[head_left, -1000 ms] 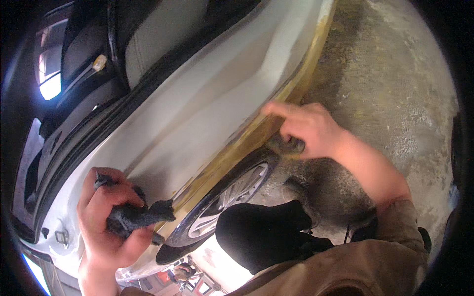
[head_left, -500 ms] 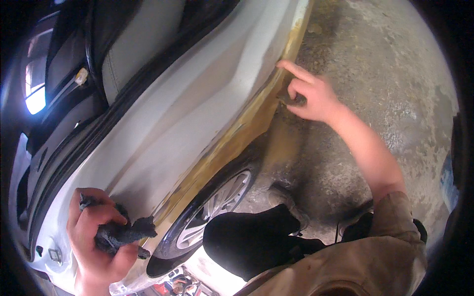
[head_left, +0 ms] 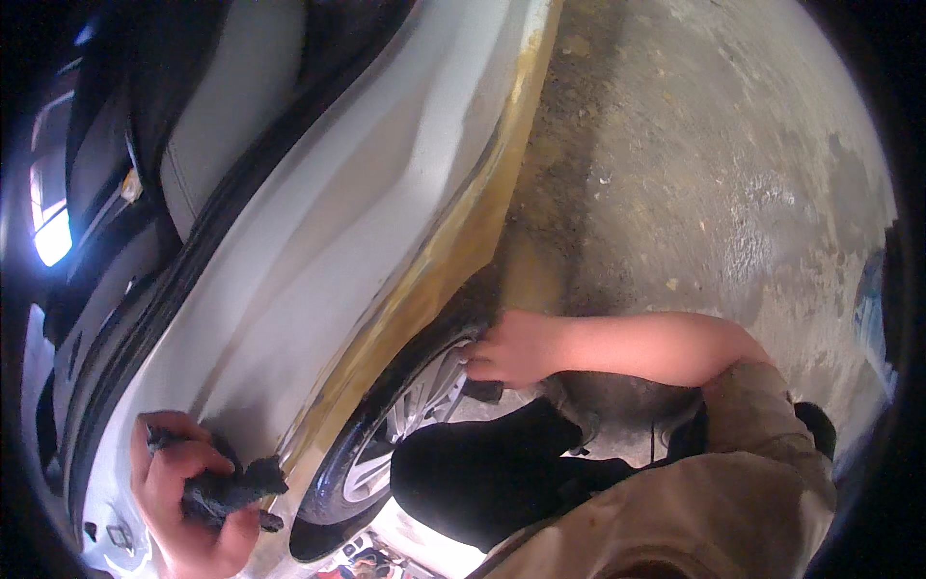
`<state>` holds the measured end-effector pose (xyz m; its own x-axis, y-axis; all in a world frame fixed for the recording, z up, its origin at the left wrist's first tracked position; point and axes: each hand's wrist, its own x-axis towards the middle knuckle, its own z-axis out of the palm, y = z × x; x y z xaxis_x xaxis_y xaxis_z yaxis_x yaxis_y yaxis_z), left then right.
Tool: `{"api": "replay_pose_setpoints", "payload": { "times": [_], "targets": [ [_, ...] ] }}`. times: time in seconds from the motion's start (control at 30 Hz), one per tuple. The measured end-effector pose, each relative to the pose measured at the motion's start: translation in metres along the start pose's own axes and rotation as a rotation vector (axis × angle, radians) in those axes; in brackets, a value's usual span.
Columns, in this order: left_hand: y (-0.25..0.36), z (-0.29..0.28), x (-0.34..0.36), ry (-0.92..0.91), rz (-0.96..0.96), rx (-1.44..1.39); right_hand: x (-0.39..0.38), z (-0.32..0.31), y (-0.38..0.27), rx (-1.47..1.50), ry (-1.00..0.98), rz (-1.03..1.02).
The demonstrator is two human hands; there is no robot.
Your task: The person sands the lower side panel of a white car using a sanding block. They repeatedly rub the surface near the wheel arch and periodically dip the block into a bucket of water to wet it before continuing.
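Note:
Grey, crumpled cloth [head_left: 227, 492] fills my left hand [head_left: 193, 497], whose fingers wrap around it. This hand rests at the white car body panel [head_left: 328, 227], above the wheel arch. A yellowish-brown band [head_left: 439, 256] runs along the panel's lower edge. My right hand [head_left: 516, 349] is at the tyre and spoked wheel [head_left: 410, 410], its fingers curled and slightly blurred. A small dark, block-like piece [head_left: 484, 391] shows under those fingers; its kind is hard to make out, and the palm is hidden.
The car's dark door opening and rubber seal [head_left: 227, 207] lie left of the panel. Stained concrete floor [head_left: 675, 193] spreads out on the right. My black-clad knee [head_left: 473, 473] is close beside the wheel. Several small items [head_left: 367, 560] lie beyond the wheel at the bottom.
My right hand has dropped from the panel's yellowish edge, where a finger was extended, down to the wheel. The left hand keeps its hold on the cloth. The whole view has shifted slightly.

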<state>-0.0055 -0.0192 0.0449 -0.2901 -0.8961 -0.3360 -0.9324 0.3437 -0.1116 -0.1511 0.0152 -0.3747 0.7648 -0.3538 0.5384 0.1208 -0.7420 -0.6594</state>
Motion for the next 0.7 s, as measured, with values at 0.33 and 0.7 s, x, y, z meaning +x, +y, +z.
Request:
{"api": "replay_pose_setpoints", "payload": {
  "times": [0.33, 0.7],
  "targets": [
    [0.008, 0.01, -0.002, -0.16, 0.242, 0.3, -0.035, 0.031, 0.058, 0.111, 0.18, 0.495],
    [0.04, 0.034, 0.031, -0.273, 0.455, 0.598, -0.058, -0.003, 0.067, 0.076, 0.358, 0.563]
  ]
}}
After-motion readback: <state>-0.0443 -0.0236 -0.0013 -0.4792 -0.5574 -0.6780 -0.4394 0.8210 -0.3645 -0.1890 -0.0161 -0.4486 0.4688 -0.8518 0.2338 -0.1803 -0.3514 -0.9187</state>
